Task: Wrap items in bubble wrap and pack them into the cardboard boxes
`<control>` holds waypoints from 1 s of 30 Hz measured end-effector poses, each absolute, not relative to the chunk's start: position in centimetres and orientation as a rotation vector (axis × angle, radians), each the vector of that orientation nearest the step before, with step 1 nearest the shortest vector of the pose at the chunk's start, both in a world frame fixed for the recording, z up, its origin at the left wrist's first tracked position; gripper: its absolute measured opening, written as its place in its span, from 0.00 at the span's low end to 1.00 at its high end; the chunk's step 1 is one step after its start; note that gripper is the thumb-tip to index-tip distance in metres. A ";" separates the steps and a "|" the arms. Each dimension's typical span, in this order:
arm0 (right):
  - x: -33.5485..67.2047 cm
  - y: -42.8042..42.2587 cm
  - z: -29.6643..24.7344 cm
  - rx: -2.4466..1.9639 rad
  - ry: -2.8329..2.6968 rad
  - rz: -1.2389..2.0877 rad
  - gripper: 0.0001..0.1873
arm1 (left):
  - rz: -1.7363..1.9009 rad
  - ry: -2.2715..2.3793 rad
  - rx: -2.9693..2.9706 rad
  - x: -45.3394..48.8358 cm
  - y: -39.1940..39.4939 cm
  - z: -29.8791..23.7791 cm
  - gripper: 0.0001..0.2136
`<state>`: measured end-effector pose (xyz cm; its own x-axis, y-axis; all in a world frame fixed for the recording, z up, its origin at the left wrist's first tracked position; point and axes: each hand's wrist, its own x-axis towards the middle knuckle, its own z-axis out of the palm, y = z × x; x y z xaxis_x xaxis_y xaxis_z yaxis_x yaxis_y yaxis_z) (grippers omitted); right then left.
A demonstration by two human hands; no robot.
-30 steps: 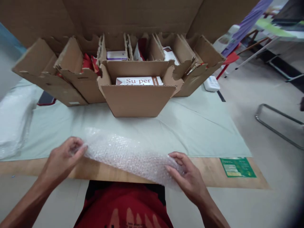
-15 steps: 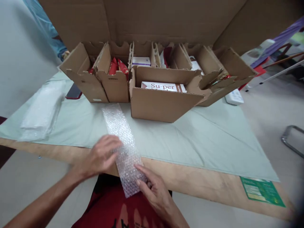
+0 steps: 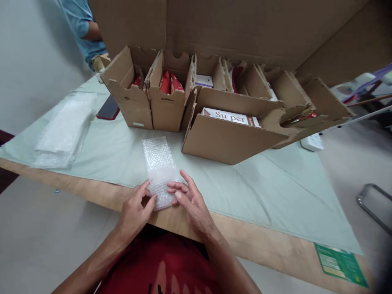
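as seen in head view, bubble wrap [image 3: 159, 157] is clear, glossy, doubled at near end, lying on green cloth [image 3: 220, 183] and wood edge [image 3: 245, 241]. left hand [image 3: 134, 208] grips its left edge; right hand [image 3: 196, 208] loosely spread, fingertips touching right side. vs 0.5 s ago: strip shorter, near end back from lap.
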<state>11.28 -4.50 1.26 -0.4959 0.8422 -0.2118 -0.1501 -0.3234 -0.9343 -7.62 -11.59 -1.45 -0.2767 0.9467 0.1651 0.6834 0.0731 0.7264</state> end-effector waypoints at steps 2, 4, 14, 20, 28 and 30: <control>11.6 -4.9 0.5 -1.050 -1.424 1.654 0.36 | 1.061 2.085 1.766 -7.5 -11.3 -2.0 0.22; 12.4 -5.4 0.1 -1.041 -1.747 1.319 0.29 | 1.066 2.112 1.903 -7.4 -11.2 -2.3 0.26; 13.0 -4.9 -0.2 -0.863 -2.528 0.523 0.18 | 1.085 1.988 2.116 -7.2 -13.0 -0.1 0.28; 13.2 -5.9 1.0 -0.923 -2.330 0.778 0.11 | 1.125 1.781 2.081 -7.0 -14.3 0.0 0.10; 13.5 -6.7 0.7 -0.852 -2.494 0.539 0.16 | 1.030 1.977 1.926 -7.3 -12.2 -1.4 0.11; 13.2 -6.4 0.6 -0.843 -2.543 0.565 0.16 | 1.046 1.985 1.964 -7.5 -12.3 -1.0 0.11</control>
